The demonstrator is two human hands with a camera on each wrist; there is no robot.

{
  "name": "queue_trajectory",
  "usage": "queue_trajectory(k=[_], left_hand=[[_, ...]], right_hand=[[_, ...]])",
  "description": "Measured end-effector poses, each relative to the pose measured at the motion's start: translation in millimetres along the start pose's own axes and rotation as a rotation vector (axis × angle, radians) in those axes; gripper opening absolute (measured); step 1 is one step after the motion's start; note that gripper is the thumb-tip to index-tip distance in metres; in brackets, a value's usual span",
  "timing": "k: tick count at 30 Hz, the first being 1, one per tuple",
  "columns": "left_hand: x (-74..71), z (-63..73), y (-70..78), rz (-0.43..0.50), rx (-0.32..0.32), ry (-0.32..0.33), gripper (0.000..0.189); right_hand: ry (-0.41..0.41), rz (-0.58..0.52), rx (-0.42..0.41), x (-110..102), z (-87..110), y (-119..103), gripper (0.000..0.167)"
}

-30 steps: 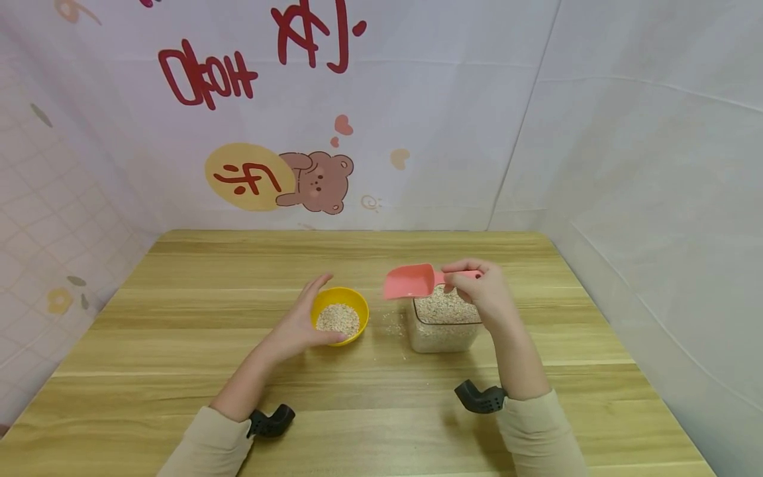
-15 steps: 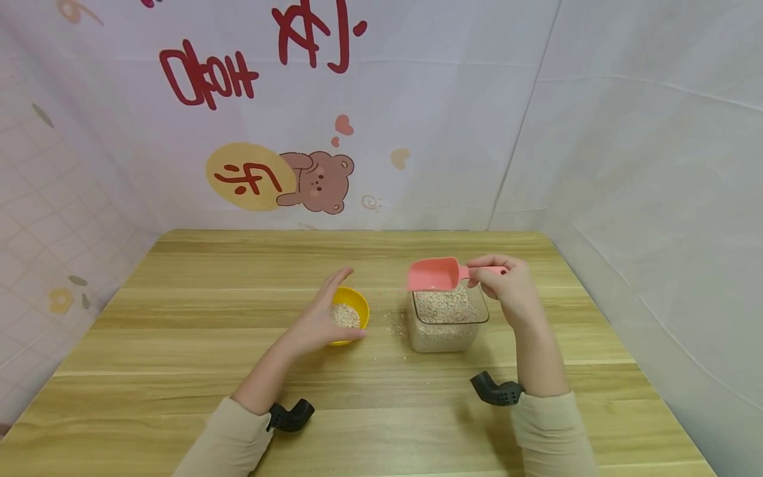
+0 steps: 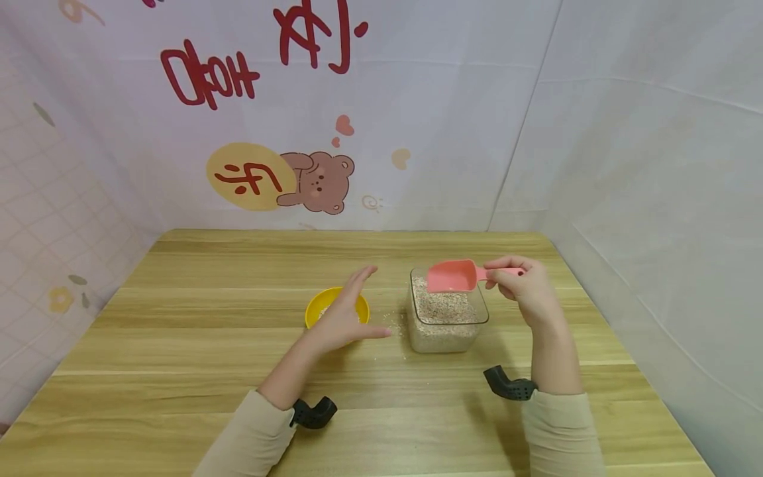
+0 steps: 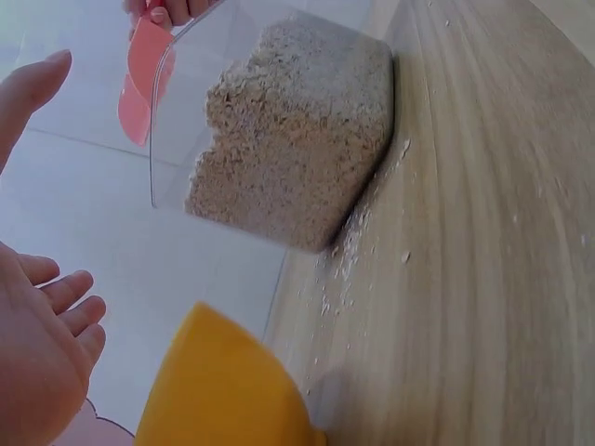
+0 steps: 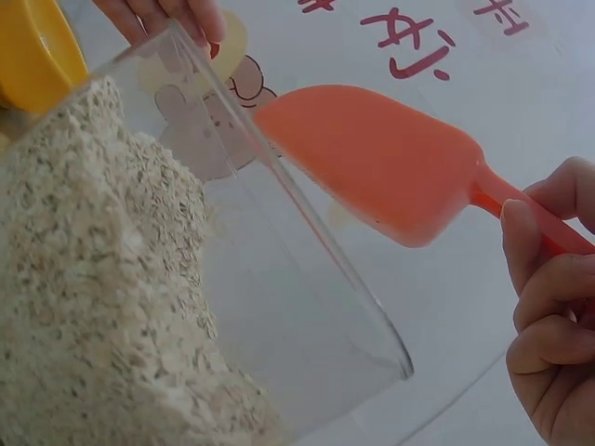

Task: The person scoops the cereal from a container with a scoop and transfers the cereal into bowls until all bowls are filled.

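My right hand (image 3: 524, 288) pinches the handle of a pink scoop (image 3: 452, 275) between thumb and fingers. The scoop's bowl hangs over a clear square container (image 3: 442, 339) filled with oat flakes (image 3: 444, 308); only a few flakes cling to the scoop in the right wrist view. Over the yellow bowl (image 3: 314, 310) my left hand (image 3: 340, 321) is spread, thumb and fingers apart with nothing between them. It hides most of the oats in that bowl. In the left wrist view the yellow bowl (image 4: 223, 381) stands below the spread left hand (image 4: 42, 344).
Loose flakes (image 3: 395, 324) lie on the wooden table (image 3: 381, 424) between bowl and container. A black wrist mount (image 3: 316, 414) sits on the left wrist, another black mount (image 3: 509, 384) on the right. A printed white cloth (image 3: 453, 132) hangs behind the table.
My right hand has carried the scoop rightward, from between bowl and container to above the container. My left hand has come off the yellow bowl's side and moved right, across it.
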State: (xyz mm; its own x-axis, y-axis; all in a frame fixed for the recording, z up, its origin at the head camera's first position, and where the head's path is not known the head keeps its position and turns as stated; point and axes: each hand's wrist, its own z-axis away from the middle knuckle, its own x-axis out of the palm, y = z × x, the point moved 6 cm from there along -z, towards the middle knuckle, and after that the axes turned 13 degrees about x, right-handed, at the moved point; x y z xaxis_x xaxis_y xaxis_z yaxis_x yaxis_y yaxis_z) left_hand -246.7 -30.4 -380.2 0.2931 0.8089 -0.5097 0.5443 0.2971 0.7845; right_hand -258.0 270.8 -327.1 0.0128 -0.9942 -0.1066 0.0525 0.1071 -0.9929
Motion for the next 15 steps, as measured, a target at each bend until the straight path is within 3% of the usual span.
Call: queue_trajectory(k=[15], left_hand=[[32.0,-17.9,3.4,0.054,-0.027,-0.015,0.113]], right_hand=[[-0.020,0.120,0.057,-9,-6.5,15,0.019]])
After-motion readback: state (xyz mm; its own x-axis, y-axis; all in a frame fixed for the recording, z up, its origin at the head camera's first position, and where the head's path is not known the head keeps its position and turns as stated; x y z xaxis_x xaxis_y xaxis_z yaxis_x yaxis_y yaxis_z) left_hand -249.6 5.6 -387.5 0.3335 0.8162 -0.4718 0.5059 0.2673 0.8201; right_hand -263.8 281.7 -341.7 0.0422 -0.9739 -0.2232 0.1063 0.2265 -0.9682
